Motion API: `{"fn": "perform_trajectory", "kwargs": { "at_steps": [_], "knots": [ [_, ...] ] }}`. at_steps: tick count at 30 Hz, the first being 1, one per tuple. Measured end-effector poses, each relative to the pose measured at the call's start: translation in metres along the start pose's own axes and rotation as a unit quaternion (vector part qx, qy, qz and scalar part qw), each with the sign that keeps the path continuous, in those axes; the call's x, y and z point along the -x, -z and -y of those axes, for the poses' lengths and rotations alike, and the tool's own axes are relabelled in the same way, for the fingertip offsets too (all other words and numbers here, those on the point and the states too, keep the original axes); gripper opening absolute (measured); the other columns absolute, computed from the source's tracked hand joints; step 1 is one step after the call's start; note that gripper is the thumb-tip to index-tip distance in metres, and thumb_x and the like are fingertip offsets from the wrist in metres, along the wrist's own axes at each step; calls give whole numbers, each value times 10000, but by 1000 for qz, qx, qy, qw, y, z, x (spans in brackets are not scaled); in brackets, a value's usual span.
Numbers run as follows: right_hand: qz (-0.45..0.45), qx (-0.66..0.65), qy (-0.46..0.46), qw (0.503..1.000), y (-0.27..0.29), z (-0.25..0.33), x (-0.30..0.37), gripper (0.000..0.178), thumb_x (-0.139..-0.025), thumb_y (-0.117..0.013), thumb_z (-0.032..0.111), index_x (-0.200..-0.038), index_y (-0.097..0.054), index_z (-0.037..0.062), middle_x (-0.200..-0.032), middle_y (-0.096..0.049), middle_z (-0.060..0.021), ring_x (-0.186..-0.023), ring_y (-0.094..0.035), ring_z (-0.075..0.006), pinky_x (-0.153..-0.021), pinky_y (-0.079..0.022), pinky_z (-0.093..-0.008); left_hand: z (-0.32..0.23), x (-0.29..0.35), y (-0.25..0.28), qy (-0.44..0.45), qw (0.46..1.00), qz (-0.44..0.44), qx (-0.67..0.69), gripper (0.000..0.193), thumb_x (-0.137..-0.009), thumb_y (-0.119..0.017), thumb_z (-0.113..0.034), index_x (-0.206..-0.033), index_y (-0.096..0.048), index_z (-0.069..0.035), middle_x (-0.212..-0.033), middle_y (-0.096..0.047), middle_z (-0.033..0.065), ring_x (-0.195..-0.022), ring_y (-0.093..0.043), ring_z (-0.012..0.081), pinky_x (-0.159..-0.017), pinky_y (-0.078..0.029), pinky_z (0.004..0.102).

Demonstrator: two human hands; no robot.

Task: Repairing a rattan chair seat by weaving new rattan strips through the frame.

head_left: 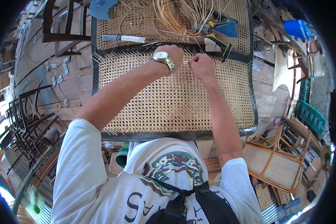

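A woven cane panel point(156, 100) lies in front of me in a dark wooden frame point(156, 136), loose strand ends sticking out along its sides. At its far edge, beside the frame's dark crossbar, both my hands work close together. My left hand point(171, 54), with a watch on the wrist, is curled and closed at the weave; its fingertips are hidden. Just to its right, my right hand point(202, 66) pinches a thin pale cane strand point(185, 62) that shows between the two hands. The strand's far end cannot be made out.
Beyond the crossbar, a second cane panel point(145, 22) carries a coil of loose cane point(171, 18), yellow-and-black pliers point(209, 26), another yellow-and-black tool point(222, 46), and a long white-and-grey tool point(124, 38). Dark chair frames point(26, 112) stand left; a brown cane-seated frame point(274, 160) lies right.
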State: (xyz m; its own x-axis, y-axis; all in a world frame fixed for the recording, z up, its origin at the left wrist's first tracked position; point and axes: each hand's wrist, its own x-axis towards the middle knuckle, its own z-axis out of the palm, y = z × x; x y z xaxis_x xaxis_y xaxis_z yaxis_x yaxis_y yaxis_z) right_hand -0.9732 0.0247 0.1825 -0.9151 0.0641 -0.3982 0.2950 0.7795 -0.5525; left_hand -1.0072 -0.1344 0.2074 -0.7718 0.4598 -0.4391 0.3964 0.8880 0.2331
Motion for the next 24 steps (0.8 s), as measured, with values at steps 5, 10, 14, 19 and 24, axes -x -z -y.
{"fn": "perform_trajectory", "kwargs": {
  "at_steps": [5,10,14,19,24],
  "knots": [
    [44,18,-16,999,-5,-2,-9,179,-762,-655,183,-839,-746,49,-900,-713,-193,-840,-686,-348,-803,-544,-418,10,-3,-10,-42,999,-12,-3,204,-891,-593,-172,-926,-709,-8,-895,-715,202,-894,-708,343,-756,-580,445],
    [-1,52,54,997,-18,-1,-6,152,-797,-646,184,-819,-730,59,-969,-685,-174,-921,-659,-346,-837,-529,-446,22,-5,-9,23,997,49,46,335,-910,-621,-324,-1051,-725,-38,-1036,-717,200,-966,-706,345,-815,-578,451],
    [11,61,38,997,-20,3,-2,138,-814,-653,181,-848,-717,63,-1032,-647,-177,-952,-641,-358,-854,-520,-459,25,-28,-4,52,988,139,50,394,-919,-629,-380,-1092,-717,-37,-1052,-715,206,-934,-719,329,-818,-576,436],
    [-29,80,87,993,-26,-2,8,142,-837,-670,176,-922,-702,67,-1074,-603,-162,-952,-640,-347,-840,-529,-441,32,-21,7,57,995,81,-33,365,-947,-527,-335,-991,-731,-36,-928,-729,185,-824,-727,311,-763,-582,417],
    [-39,1,150,988,-18,0,18,158,-852,-685,203,-927,-694,64,-1058,-597,-144,-925,-645,-326,-827,-536,-423,94,16,38,121,992,-16,40,425,-944,-543,-443,-845,-692,-58,-740,-683,124,-628,-643,247,-612,-525,435]
  ]
}}
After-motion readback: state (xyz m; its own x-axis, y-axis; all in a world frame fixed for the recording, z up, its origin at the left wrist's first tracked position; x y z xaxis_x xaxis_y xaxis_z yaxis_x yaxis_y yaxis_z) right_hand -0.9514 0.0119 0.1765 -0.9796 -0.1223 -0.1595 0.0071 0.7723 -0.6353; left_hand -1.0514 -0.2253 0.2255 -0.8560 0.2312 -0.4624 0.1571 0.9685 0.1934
